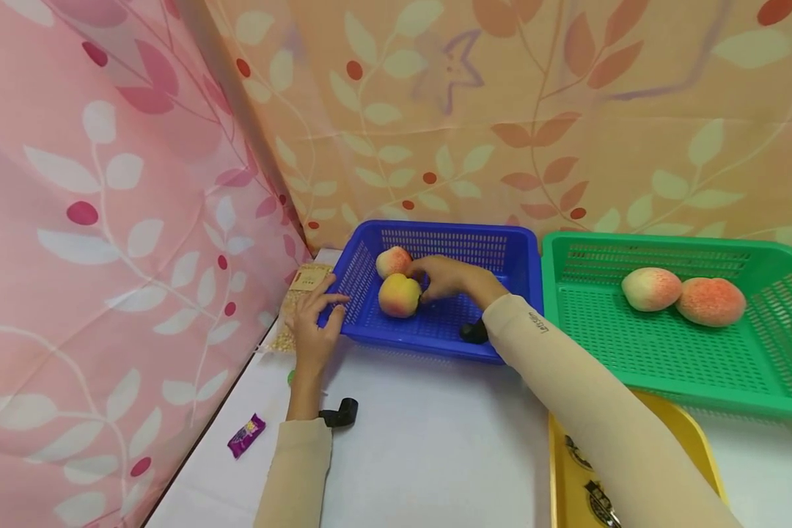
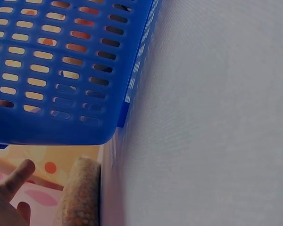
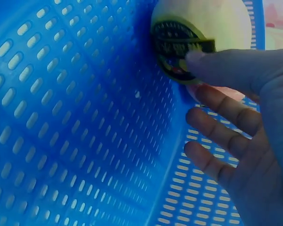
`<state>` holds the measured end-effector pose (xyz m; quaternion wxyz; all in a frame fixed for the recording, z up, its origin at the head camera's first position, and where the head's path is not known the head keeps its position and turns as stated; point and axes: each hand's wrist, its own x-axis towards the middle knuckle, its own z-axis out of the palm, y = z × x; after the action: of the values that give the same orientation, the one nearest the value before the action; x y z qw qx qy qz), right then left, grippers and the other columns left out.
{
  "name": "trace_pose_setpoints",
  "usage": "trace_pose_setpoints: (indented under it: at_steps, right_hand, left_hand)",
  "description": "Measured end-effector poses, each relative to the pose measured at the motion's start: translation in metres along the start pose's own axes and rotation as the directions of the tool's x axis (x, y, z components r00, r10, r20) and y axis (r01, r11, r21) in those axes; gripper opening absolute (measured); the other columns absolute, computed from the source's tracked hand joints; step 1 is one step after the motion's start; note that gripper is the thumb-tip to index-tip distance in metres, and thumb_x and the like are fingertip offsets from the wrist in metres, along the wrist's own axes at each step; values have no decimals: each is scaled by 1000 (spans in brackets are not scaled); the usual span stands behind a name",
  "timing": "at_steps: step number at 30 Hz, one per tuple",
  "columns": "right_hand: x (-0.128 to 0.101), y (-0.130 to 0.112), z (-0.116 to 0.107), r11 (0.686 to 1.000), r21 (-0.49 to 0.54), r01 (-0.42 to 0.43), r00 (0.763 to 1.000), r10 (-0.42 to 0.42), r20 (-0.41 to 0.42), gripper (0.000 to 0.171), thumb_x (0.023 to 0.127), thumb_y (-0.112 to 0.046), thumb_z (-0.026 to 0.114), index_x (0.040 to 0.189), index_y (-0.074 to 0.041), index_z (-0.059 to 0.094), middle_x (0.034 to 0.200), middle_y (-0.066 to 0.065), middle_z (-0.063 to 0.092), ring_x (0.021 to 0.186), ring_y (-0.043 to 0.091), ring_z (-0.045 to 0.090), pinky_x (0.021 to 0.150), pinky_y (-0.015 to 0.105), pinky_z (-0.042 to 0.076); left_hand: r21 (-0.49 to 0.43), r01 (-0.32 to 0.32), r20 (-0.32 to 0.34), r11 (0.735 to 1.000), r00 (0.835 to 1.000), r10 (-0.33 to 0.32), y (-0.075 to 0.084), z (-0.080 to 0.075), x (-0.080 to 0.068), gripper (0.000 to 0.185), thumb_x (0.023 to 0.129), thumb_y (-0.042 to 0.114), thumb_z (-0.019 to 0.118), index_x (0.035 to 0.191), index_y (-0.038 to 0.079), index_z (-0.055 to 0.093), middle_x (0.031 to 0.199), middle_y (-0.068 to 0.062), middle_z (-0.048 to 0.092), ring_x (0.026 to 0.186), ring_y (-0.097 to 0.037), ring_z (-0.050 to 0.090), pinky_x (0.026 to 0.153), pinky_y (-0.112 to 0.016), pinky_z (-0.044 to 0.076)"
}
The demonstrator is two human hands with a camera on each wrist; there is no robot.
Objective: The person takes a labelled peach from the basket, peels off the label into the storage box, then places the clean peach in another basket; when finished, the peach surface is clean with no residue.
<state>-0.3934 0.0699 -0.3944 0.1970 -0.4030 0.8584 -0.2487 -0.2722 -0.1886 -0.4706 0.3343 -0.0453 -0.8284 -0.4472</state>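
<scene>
In the head view, a blue basket (image 1: 422,339) holds a yellow-and-red peach (image 1: 399,295) and a paler peach (image 1: 393,262) behind it. My right hand (image 1: 445,277) reaches inside, beside the yellow peach. The right wrist view shows the thumb at a dark round sticker (image 3: 179,49) on the peach, with the other fingers (image 3: 217,129) apart and loosely bent. My left hand (image 1: 317,326) is at the basket's left side, fingers spread and touching its rim. In the left wrist view, only part of that hand (image 2: 9,197) shows, below the basket's perforated wall.
A green basket (image 1: 633,359) with two peaches (image 1: 680,295) adjoins on the right. In front of it lies a yellow tray (image 1: 693,433), partly under my right sleeve. A bag of kernels (image 1: 297,304) lies left of the blue basket, and a purple packet (image 1: 246,435) nearer.
</scene>
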Motion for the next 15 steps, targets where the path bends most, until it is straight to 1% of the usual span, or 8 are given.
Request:
trace_pose_setpoints:
  at_steps: [1, 3, 4, 6, 8, 10, 13, 15]
  right_hand:
    - [0, 0, 0, 1000, 10, 16, 1000, -16, -4, 60, 85, -2, 76, 141, -3, 55, 142, 16, 59, 133, 36, 53, 114, 50, 42]
    - [2, -1, 1, 997, 53, 49, 999, -49, -1, 73, 85, -2, 76, 151, -3, 46, 154, 15, 50, 140, 35, 48, 118, 52, 38]
    - [2, -2, 1, 995, 78, 63, 998, -64, 4, 78, 85, -2, 76, 155, -4, 41, 157, 14, 46, 143, 34, 45, 119, 53, 37]
    - [3, -4, 1, 990, 114, 80, 996, -83, 24, 82, 86, -3, 75, 158, -8, 36, 160, 13, 42, 143, 33, 43, 120, 55, 34]
    - [3, -7, 1, 987, 144, 74, 996, -80, 39, 80, 87, -4, 75, 157, -12, 38, 158, 12, 43, 140, 31, 43, 121, 56, 32]
    - [3, -8, 1, 987, 149, 66, 996, -74, 46, 76, 88, -4, 74, 156, -13, 41, 155, 12, 46, 137, 30, 44, 121, 56, 32]
    - [2, -9, 1, 991, 125, 45, 998, -50, 39, 72, 89, -6, 74, 154, -12, 44, 150, 12, 50, 131, 29, 48, 117, 52, 37]
    - [1, -9, 2, 995, 96, 35, 999, -39, 34, 70, 90, -7, 74, 153, -12, 45, 145, 13, 55, 126, 30, 53, 112, 49, 43]
  left_hand:
    - [1, -2, -1, 1000, 1000, 2, 0, 0, 0, 17, 89, 15, 64, 97, 13, 79, 144, -2, 63, 135, -33, 51, 108, -71, 6]
    - [1, -4, -4, 1000, 1000, 4, -1, 0, 1, 17, 89, 15, 64, 97, 13, 79, 144, -2, 64, 134, -33, 52, 109, -73, 4]
    - [2, -6, -7, 1000, 1000, 6, -1, 0, 1, 17, 89, 15, 64, 97, 13, 79, 143, -2, 64, 135, -33, 52, 109, -73, 3]
    - [2, -12, -7, 1000, 1000, 12, -1, -1, 1, 16, 89, 15, 64, 97, 13, 79, 143, -2, 64, 135, -33, 52, 109, -74, 3]
    - [2, -16, -5, 1000, 1000, 16, -1, 0, 1, 16, 90, 15, 64, 96, 13, 79, 143, -2, 64, 136, -33, 53, 109, -74, 3]
    - [-1, -19, -2, 1000, 1000, 19, -1, 0, 1, 16, 90, 15, 64, 96, 13, 78, 143, -3, 64, 137, -32, 53, 110, -74, 3]
    - [-3, -16, 2, 1000, 1000, 16, -1, 0, 1, 17, 90, 15, 63, 97, 13, 78, 143, -2, 64, 138, -31, 53, 110, -73, 5]
    - [-4, -12, 0, 1000, 1000, 12, -2, 0, 1, 17, 90, 15, 63, 97, 13, 78, 144, -3, 63, 139, -32, 52, 111, -74, 5]
